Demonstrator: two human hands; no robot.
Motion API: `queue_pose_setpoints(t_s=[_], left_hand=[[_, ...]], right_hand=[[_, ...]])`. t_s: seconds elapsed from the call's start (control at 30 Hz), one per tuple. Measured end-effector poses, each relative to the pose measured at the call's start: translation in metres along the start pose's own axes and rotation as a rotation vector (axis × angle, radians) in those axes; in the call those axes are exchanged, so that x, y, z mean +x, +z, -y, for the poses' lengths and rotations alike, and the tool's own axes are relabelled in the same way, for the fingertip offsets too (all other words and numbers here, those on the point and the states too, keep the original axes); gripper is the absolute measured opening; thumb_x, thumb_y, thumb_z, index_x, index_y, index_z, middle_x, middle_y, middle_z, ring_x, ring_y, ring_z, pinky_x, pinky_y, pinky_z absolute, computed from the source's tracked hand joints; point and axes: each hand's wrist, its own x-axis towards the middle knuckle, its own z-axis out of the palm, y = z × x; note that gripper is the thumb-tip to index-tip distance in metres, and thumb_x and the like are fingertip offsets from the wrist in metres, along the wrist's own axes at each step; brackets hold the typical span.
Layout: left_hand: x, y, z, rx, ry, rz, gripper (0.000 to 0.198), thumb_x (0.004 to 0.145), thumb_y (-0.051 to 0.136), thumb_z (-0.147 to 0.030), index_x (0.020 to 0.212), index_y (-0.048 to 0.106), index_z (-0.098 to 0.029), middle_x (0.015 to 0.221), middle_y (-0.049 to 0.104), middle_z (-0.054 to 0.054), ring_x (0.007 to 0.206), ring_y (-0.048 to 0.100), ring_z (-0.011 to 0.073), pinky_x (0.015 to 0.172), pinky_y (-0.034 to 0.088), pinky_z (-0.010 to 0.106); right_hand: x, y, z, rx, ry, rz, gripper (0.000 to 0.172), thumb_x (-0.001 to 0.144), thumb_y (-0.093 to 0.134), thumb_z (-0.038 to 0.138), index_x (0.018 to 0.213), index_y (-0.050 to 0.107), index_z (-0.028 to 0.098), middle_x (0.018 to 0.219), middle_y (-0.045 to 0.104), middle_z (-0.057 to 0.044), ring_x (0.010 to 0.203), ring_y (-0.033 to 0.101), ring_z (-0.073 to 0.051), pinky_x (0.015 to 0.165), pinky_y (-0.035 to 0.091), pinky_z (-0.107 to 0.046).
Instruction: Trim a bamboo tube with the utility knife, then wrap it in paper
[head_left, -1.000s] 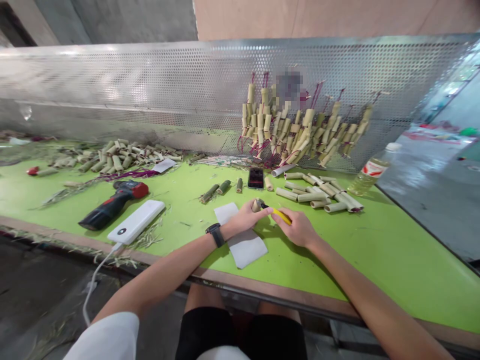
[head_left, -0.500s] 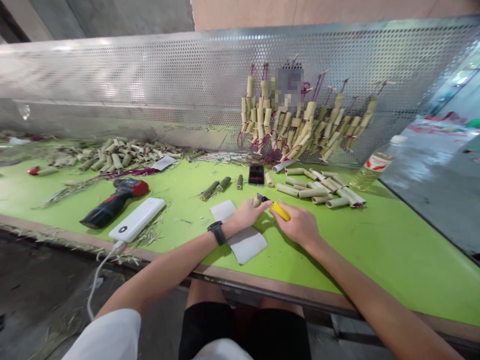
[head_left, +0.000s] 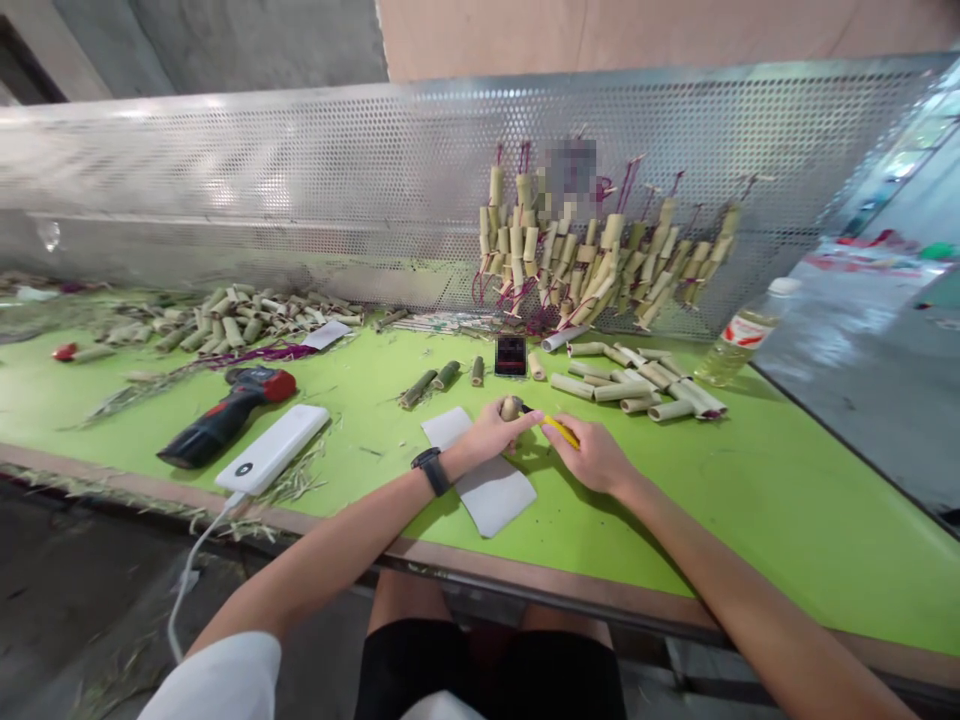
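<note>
Currently holding a bamboo piece (head_left: 511,408) in the left hand (head_left: 487,432), with grip closed around it, over the tabletop (head_left: 750,520) and just right of the paper (head_left: 499,498). Clasping the yellow handle of a knife (head_left: 562,433) in the right hand (head_left: 598,455), with grip wrapped firmly about it. Pointing the dark blade (head_left: 524,408) at the bamboo piece, but being too small to tell touching from nearly touching. Hiding the middle of the paper under the left wrist and forearm. Wearing a dark watch (head_left: 430,470) on that wrist, turned too far to read. Seeing red marks on the white label of the bottle (head_left: 741,335), but finding the lettering illegible. Finding a small screen (head_left: 510,356) beyond the hands, too blocky to read. Losing part of the hanging bamboo (head_left: 600,265) and the mesh panel (head_left: 360,160) behind a pixelated patch. Lying to the left, being too small for reading any brand: drill (head_left: 229,415) and power bank (head_left: 274,450). Trailing a white cable (head_left: 196,555) over the front edge. Running out of view at the bottom: white left sleeve (head_left: 225,675) and right forearm (head_left: 757,600).
</note>
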Motion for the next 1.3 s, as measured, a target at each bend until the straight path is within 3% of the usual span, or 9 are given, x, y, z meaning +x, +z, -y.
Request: queue_pose_setpoints(t_s=[0.27,0.47,0.77,1.03,1.17,1.3], left_hand=[[0.005,0.001,0.007,-0.068,-0.002,-0.001,0.059,0.068,0.083,-0.065,0.079,0.045,-0.021,0.053,0.041,-0.010,0.042,0.036,0.0047,0.038,0.026,0.019],[0.006,0.001,0.014,0.003,0.050,0.002,0.057,0.071,0.084,-0.058,0.098,0.057,-0.016,0.060,0.046,-0.009,0.048,0.039,0.0063,0.045,0.031,0.021],[0.003,0.001,0.013,0.102,0.108,-0.052,0.058,0.075,0.077,-0.064,0.098,0.059,-0.014,0.073,0.056,-0.003,0.062,0.048,0.0102,0.056,0.039,0.023],[0.002,0.002,0.013,0.127,0.068,-0.039,0.061,0.074,0.075,-0.068,0.102,0.059,-0.016,0.071,0.053,-0.005,0.060,0.046,0.0102,0.056,0.038,0.023],[-0.001,0.002,0.004,0.130,0.085,-0.007,0.058,0.074,0.074,-0.070,0.090,0.059,-0.015,0.075,0.056,-0.001,0.066,0.049,0.0121,0.059,0.040,0.025],[-0.004,0.000,-0.006,0.181,0.074,-0.006,0.058,0.075,0.072,-0.072,0.074,0.050,-0.019,0.063,0.045,-0.005,0.058,0.039,0.0104,0.052,0.033,0.025]], right_hand=[[-0.001,-0.001,-0.002,0.061,-0.017,0.045,0.054,0.101,0.037,0.063,0.104,0.067,0.019,0.068,0.065,-0.003,0.052,0.052,-0.015,0.052,0.034,-0.029],[-0.002,-0.001,0.002,0.084,-0.029,0.090,0.058,0.101,0.031,0.066,0.097,0.066,0.020,0.062,0.059,-0.001,0.047,0.045,-0.014,0.048,0.031,-0.028],[-0.003,-0.003,-0.002,0.044,-0.017,0.100,0.053,0.103,0.033,0.060,0.107,0.069,0.021,0.077,0.069,-0.005,0.061,0.057,-0.018,0.057,0.040,-0.030],[-0.003,-0.004,-0.001,0.045,-0.050,0.089,0.050,0.104,0.033,0.057,0.105,0.067,0.020,0.072,0.067,-0.003,0.058,0.055,-0.016,0.056,0.038,-0.029],[-0.002,-0.004,0.001,0.033,-0.058,0.058,0.048,0.103,0.037,0.055,0.104,0.069,0.020,0.075,0.070,-0.004,0.060,0.058,-0.017,0.056,0.038,-0.028],[-0.002,-0.003,0.004,0.006,-0.037,0.021,0.052,0.103,0.038,0.056,0.113,0.072,0.018,0.080,0.074,-0.007,0.059,0.061,-0.018,0.053,0.039,-0.029]])
